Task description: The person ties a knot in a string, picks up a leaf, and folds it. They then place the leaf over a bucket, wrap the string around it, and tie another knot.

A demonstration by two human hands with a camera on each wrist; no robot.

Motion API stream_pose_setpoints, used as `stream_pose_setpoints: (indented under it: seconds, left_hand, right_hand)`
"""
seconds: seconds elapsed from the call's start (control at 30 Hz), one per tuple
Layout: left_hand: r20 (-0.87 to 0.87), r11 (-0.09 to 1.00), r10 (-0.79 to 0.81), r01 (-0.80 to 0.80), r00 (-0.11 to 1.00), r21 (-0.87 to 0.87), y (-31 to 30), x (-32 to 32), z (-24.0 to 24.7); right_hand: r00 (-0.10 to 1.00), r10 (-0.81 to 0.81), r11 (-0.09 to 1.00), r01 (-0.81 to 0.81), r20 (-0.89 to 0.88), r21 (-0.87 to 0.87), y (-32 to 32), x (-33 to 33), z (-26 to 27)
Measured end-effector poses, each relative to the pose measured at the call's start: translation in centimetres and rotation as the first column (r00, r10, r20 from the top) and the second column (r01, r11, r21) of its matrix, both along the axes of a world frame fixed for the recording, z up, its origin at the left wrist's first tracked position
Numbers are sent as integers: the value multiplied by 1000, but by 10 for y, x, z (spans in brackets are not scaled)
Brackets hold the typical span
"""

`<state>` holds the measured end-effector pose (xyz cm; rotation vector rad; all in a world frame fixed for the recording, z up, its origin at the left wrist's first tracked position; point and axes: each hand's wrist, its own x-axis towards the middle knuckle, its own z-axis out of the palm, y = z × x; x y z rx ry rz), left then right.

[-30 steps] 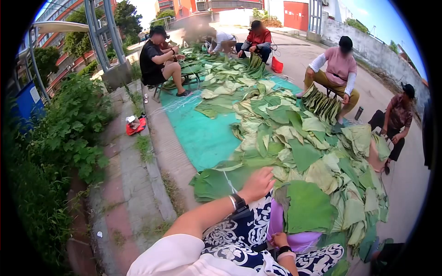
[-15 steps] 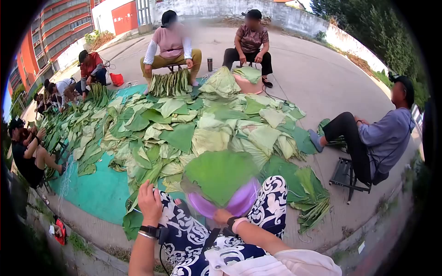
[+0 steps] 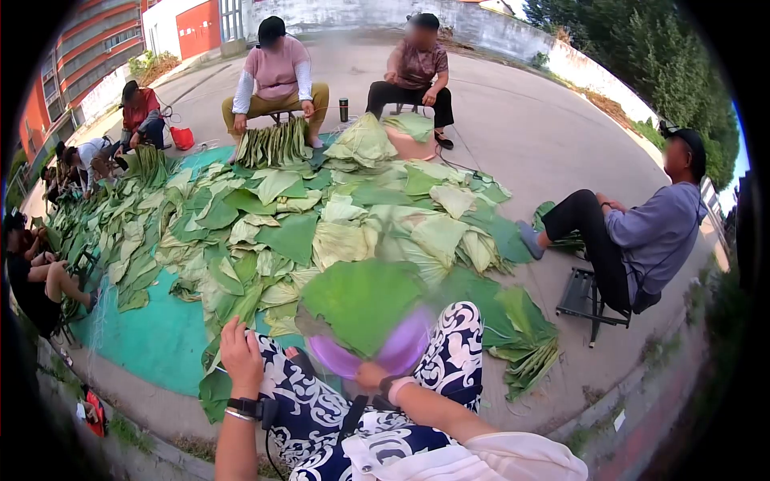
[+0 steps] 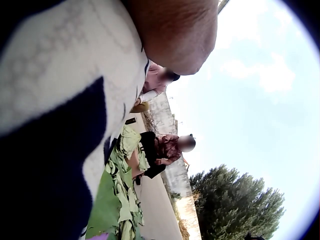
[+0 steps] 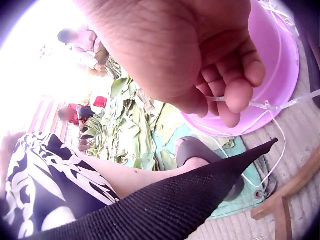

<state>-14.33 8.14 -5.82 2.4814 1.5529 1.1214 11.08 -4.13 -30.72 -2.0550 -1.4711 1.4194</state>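
Note:
My left hand (image 3: 242,359) rests on my left knee with its fingers loosely bent and nothing in them. In the left wrist view, part of that hand (image 4: 175,35) shows over the patterned trousers (image 4: 45,65). Between my knees stands a purple basin (image 3: 330,357), and a large green lotus leaf (image 3: 365,301) lies over it. My right hand (image 3: 371,375) is at the basin's near rim. Seen from the right wrist, its curled fingers pinch a thin white plastic string (image 5: 300,101), which runs past the basin's wall (image 5: 285,55).
Lotus leaves (image 3: 200,232) are heaped over a green tarp (image 3: 152,337). Several people sit around them, one on a black folding stool (image 3: 589,301) at the right. A bundle of leaves (image 3: 525,329) lies right of my knee. A pink tub (image 3: 413,144) stands across.
My head has turned to the right, bringing the person in grey into view. My left hand is still at my left knee. The right hand stays by the purple basin.

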Motion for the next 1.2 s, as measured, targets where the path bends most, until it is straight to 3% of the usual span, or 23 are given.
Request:
stream_pose_setpoints:
  seconds: [0.53, 0.67, 0.73, 0.9, 1.0, 1.1, 1.2]
  left_hand:
    - [62, 1000, -16, 16, 998, -9, 3, -5, -2]
    - [76, 1000, -2, 4, 997, -27, 1, -8, 1]
    - [93, 999, -21, 23, 995, -26, 5, -6, -6]
    - [134, 999, -12, 18, 991, -41, 10, -9, -14]
    - [-28, 997, -52, 54, 998, 60, 10, 0, -3]
    - [-161, 980, -199, 199, 967, -15, 3, 23, 10]
    - [-6, 875, -429, 414, 903, -251, -3, 51, 8]
  right_hand:
    - [992, -115, 992, 112, -56, -57, -9, 3, 28]
    - [998, -54, 997, 53, -16, -61, -6, 2, 29]
    - [993, -44, 999, 44, 113, 3, -4, -3, 5]
    - [969, -97, 991, 72, 228, 115, -11, -11, 50]
    - [975, -96, 986, 65, 201, 153, -14, -10, 56]
    - [972, -94, 978, 50, 214, 202, -18, -10, 66]
    - [978, -79, 980, 41, 195, 195, -15, -13, 63]
